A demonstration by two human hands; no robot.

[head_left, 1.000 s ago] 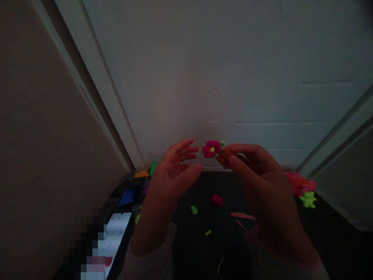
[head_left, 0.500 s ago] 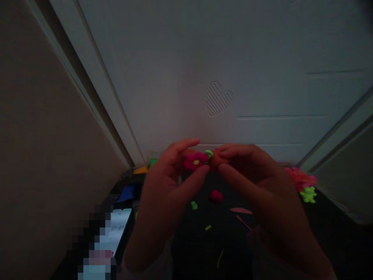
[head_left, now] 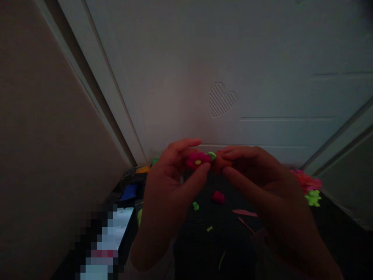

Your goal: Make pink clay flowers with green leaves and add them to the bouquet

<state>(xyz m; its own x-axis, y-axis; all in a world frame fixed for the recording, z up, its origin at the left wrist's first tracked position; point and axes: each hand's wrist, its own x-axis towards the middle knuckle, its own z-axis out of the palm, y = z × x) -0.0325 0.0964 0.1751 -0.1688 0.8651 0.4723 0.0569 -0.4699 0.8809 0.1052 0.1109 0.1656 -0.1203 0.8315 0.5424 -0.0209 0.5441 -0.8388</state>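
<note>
Between the thumb and fingers of my left hand (head_left: 171, 186) is a small pink clay flower (head_left: 198, 160) with a yellow centre. A green leaf-like piece (head_left: 212, 156) sits at the flower's right side. My right hand (head_left: 268, 190) pinches an orange clay piece (head_left: 220, 163) that meets the green piece. Where the orange and green parts join is partly hidden by my fingertips. Below the hands, a dark pink clay lump (head_left: 218, 197) and a small green clay lump (head_left: 196, 206) lie on the dark table (head_left: 201, 256).
Two pink modelling tools (head_left: 244, 212) lie near my right wrist. Yellow-green scraps (head_left: 210, 229) are in front. A lit phone (head_left: 122, 223) and a blue packet (head_left: 129, 191) are at left. Pink and lime clay shapes (head_left: 307, 182) stand at right. A white door panel (head_left: 180, 77) rises behind.
The view has shifted slightly, so most things appear a little further right. The orange piece shows more beneath my right fingertips. Both hands keep their hold.
</note>
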